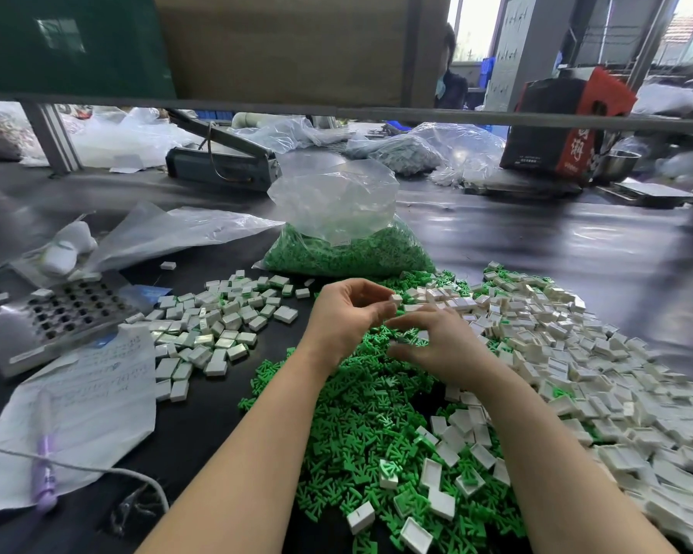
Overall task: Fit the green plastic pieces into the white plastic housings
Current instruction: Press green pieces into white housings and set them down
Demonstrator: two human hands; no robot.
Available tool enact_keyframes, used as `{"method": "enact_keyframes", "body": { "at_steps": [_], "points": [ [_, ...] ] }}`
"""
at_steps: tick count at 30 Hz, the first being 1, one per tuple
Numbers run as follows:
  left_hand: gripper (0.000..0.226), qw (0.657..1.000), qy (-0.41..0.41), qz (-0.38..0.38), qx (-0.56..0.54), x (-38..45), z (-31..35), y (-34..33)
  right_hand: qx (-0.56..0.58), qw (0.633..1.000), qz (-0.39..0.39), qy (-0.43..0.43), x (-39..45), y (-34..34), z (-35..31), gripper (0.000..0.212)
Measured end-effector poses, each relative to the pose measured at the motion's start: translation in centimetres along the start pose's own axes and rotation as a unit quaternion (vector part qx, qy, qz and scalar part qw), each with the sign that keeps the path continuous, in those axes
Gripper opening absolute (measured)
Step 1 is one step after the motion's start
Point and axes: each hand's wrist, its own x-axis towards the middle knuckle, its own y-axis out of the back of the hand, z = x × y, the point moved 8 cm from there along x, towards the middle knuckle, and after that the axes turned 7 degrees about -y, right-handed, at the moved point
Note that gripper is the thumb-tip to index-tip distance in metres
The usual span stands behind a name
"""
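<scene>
A loose heap of small green plastic pieces [361,417], each a flat forked shape, lies on the counter directly under and below both hands, spilling toward the near edge. More of the same green pieces fill a clear bag [349,249] standing just beyond the hands. To the right of the hands spreads a broad pile of empty white plastic housings [569,353], small open rectangular shells lying at all angles, some mixed into the green heap. To the left of the hands lies a smaller cluster of housings [217,329], several showing green at an edge. The left hand [349,313] pinches one white housing [395,299] at its fingertips.
</scene>
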Motion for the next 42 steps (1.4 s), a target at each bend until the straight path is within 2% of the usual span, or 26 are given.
{"method": "enact_keyframes", "body": {
  "at_steps": [2,5,11,13,15,17,20,23,26,30,36,40,42],
  "points": [
    [0.010,1.000,-0.013,-0.001,-0.003,0.0,0.3,-0.1,-0.024,1.000,-0.019,0.001,-0.1,-0.6,-0.4,0.030],
    [0.011,1.000,-0.028,-0.004,-0.003,0.0,0.6,-0.2,-0.008,1.000,0.004,0.022,-0.1,-0.2,-0.9,0.011],
    [0.028,1.000,-0.031,-0.005,0.000,-0.2,1.1,-0.3,0.006,0.999,0.003,0.035,-0.3,-0.3,-1.2,0.016],
    [0.024,0.999,-0.035,-0.002,-0.018,-0.2,1.4,-0.4,0.027,0.999,0.010,0.033,-0.3,-0.2,-1.2,0.017],
    [0.020,0.999,-0.034,0.010,-0.038,-0.2,1.4,-0.3,0.093,0.995,0.022,0.014,-0.3,0.2,-0.9,0.016],
    [0.019,0.998,-0.022,0.029,-0.057,-0.2,1.1,0.0,0.187,0.982,0.038,-0.001,-0.4,0.8,-0.5,0.013],
    [0.019,0.994,0.004,0.055,-0.094,0.0,0.5,0.5,0.328,0.942,0.074,-0.013,-0.6,2.1,0.0,0.009],
    [0.018,0.989,0.017,0.070,-0.127,0.0,0.1,0.8,0.425,0.902,0.078,-0.002,-0.8,2.6,0.0,0.021],
    [0.014,0.988,0.029,0.068,-0.137,0.1,-0.2,0.8,0.456,0.887,0.074,0.005,-1.0,2.9,-0.2,0.022],
    [0.013,0.984,0.045,0.066,-0.158,0.1,-0.3,0.4,0.498,0.863,0.079,-0.017,-0.9,2.9,0.0,0.010],
    [0.023,0.978,0.073,0.071,-0.182,-0.1,-0.6,0.3,0.534,0.838,0.108,-0.040,-0.7,3.0,0.6,0.005],
    [0.025,0.979,0.088,0.053,-0.175,-0.4,-0.5,-0.2,0.578,0.807,0.112,-0.041,-0.5,3.0,0.9,0.004],
    [0.024,0.980,0.088,0.045,-0.170,-0.5,-0.5,-0.6,0.583,0.804,0.108,-0.040,-0.4,2.9,0.9,0.003]
  ]
}}
